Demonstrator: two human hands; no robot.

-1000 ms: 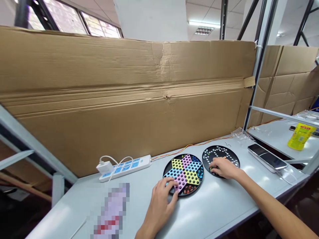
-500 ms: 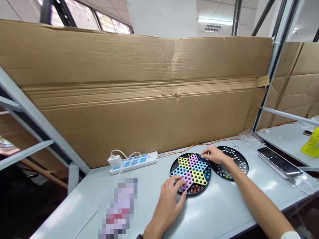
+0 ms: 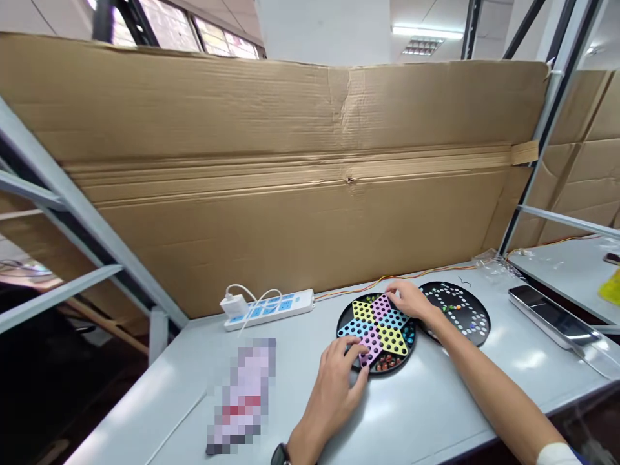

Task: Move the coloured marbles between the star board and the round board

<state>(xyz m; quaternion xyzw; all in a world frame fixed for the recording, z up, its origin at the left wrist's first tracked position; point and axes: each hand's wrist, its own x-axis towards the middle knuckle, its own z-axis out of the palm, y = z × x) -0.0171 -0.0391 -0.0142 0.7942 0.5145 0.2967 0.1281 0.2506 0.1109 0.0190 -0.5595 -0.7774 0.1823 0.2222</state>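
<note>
A round black Chinese checkers board point(image 3: 372, 354) with a pink, yellow and blue star full of holes lies on the table. Red marbles point(image 3: 386, 362) sit in its near pocket and blue marbles point(image 3: 409, 334) in the right one. My left hand point(image 3: 339, 378) rests at the near-left rim, fingers spread, with fingertips and thumb around the pink point. Over the far-right part of the board is my right hand point(image 3: 407, 299), its fingers bent together at the pocket beside the far pink point. Whatever lies between those fingertips is hidden.
A second black round board point(image 3: 472, 303) with white dots lies to the right, partly behind my right forearm. Farther right is a phone point(image 3: 552, 314) on a white box. A power strip point(image 3: 271, 311) and a blurred pale packet point(image 3: 247, 394) lie left. Cardboard point(image 3: 290, 226) walls the back.
My right hand's fingertips have shifted slightly across the far side of the board, toward the far pink point. The left hand stays at the near-left rim. The whole view has shifted a little.
</note>
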